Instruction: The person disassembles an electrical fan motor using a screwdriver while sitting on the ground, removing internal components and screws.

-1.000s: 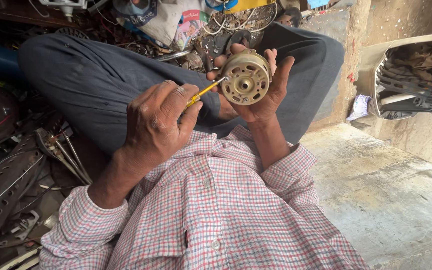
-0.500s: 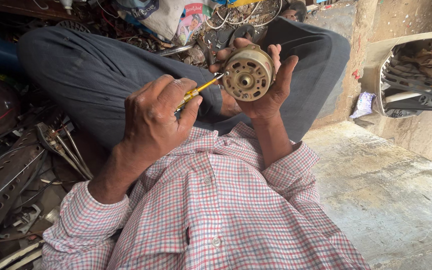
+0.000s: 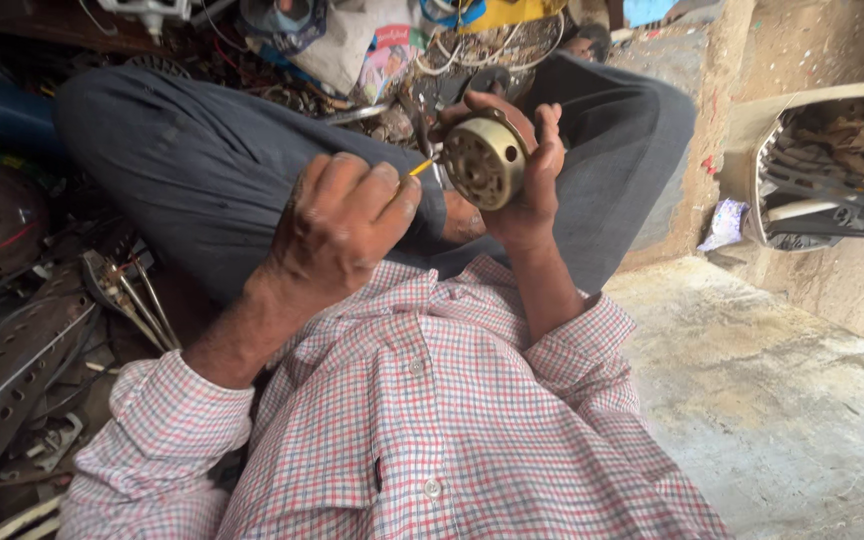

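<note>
A: The round motor (image 3: 484,160) first. Where does it sit?

B: Far centre, held up above the lap. Brass-coloured drum, holes in the face turned toward the camera. Right hand (image 3: 524,178) cups it from behind and beneath; grip clamped on it, fingers wrapped over the right rim, thumb across the top.

A: And the left hand (image 3: 344,225)?

B: Just left of the motor, grip closed on a yellow-handled screwdriver (image 3: 420,168). Only a short piece of the yellow handle shows past the fingers. The tip reaches the motor's left edge; whether it is seated in a screw I cannot tell.

A: Hands touching each other?

B: Close, with the tool bridging the gap. No contact visible between them.

A: Beneath them?

B: Crossed legs in dark grey trousers (image 3: 192,170), and nearer the camera a checked shirt (image 3: 432,420), red and blue on white, cuffs at both wrists.

A: The surface?

B: Person sits on the floor. To the right, bare concrete floor (image 3: 782,400), worn and stained. To the left, a scrap pile: a perforated metal strip (image 3: 12,370), loose rods, wires, dark parts.

A: Further out?

B: Far centre, tangled wires and a crumpled wrapper (image 3: 387,62). Far right, a rough wall and a white fan guard (image 3: 832,170) leaning against it.
</note>
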